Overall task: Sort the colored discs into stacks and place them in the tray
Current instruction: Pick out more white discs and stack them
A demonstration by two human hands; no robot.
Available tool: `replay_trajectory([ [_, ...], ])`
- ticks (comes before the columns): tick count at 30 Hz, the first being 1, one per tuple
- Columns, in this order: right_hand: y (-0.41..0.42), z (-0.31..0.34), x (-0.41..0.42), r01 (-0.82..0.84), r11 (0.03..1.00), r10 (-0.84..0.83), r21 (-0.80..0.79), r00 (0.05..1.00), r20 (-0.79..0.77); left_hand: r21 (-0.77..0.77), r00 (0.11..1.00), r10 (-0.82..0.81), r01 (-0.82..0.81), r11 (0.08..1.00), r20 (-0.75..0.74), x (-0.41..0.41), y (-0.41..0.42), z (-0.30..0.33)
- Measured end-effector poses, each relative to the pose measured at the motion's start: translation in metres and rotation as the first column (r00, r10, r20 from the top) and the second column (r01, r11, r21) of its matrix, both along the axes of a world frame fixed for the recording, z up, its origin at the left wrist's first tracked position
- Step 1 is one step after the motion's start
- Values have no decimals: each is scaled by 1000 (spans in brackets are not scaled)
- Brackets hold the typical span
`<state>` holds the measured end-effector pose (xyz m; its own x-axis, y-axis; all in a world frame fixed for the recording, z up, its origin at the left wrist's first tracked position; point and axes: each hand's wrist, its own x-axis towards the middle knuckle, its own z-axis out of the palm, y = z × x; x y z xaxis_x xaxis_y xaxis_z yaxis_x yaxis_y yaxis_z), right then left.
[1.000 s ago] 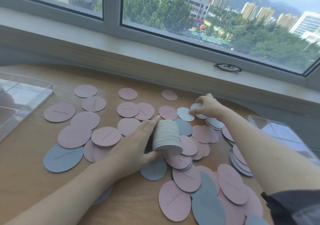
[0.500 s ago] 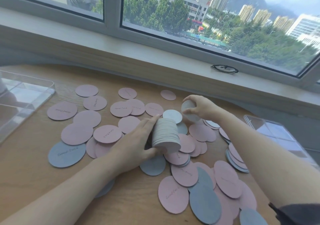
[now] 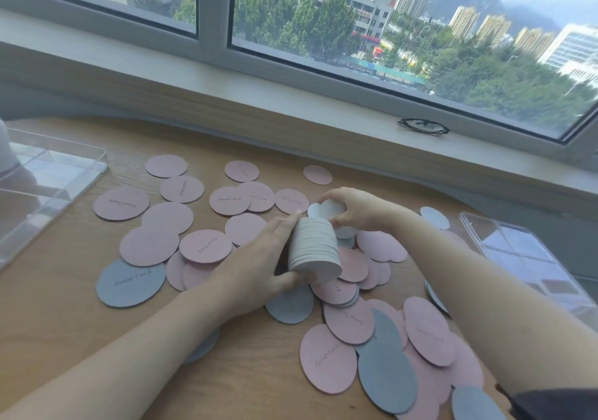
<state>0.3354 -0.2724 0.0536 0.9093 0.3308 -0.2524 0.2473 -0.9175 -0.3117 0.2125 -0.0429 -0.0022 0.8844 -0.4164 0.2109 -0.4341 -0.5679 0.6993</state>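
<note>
A stack of grey discs (image 3: 315, 251) sits tilted at frame centre, gripped by the left hand (image 3: 259, 270), thumb under its near face and fingers along its far side. Just above, the right hand (image 3: 359, 207) pinches a single grey disc (image 3: 326, 209) at the stack's top edge. Loose pink discs (image 3: 149, 245) and grey discs (image 3: 131, 282) lie scattered and overlapping across the wooden table (image 3: 64, 338). One clear tray (image 3: 48, 193) stands at the left edge, another clear tray (image 3: 530, 267) at the right. Bare wood remains at lower left. Black glasses (image 3: 422, 126) rest on the windowsill.
</note>
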Motion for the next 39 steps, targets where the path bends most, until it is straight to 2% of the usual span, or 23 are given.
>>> replay_trajectory([
  [3, 2, 3, 0, -19, 998, 21, -55, 999, 33, -6, 1000, -4, 4, 1000, 2, 0, 0, -2],
  [5, 0, 3, -1, 3, 1000, -3, -2, 996, 84, -11, 1000, -6, 6, 1000, 3, 1, 1, -3],
  [9, 1, 8, -15, 140, 957, -186, 252, 968, 168, -38, 1000, -16, 16, 999, -7, 1, 1, -2],
  [12, 7, 8, -34, 107, 873, -229, 476, 951, 206, -55, 1000, -15, 14, 998, -15, 1, 1, -1],
  [15, 19, 3, -59, 60, 777, -198, 626, 968, 153, -95, 999, -8, 5, 995, -37, 1, 0, 0],
  [18, 30, -4, -81, 80, 673, -134, 735, 991, 15, -164, 998, 18, -28, 986, -67, 0, 0, -1],
  [20, 33, -10, -88, 89, 662, -108, 744, 994, -23, -158, 998, 31, -41, 987, -62, 0, 0, -1],
  [27, 37, -18, -95, 95, 790, -140, 606, 990, 28, -38, 1000, -7, 7, 999, -1, 0, 0, 1],
  [30, 27, -20, -104, 50, 798, -112, 601, 991, 66, -14, 1000, 2, -2, 1000, 3, 0, 1, 2],
  [36, 30, -28, -125, 43, 815, -69, 578, 997, 24, 62, 999, -37, 38, 997, -30, -2, -4, 4],
  [39, 31, -21, -126, 19, 819, -47, 574, 998, 34, 45, 999, -31, 32, 998, -38, -1, -4, 3],
])
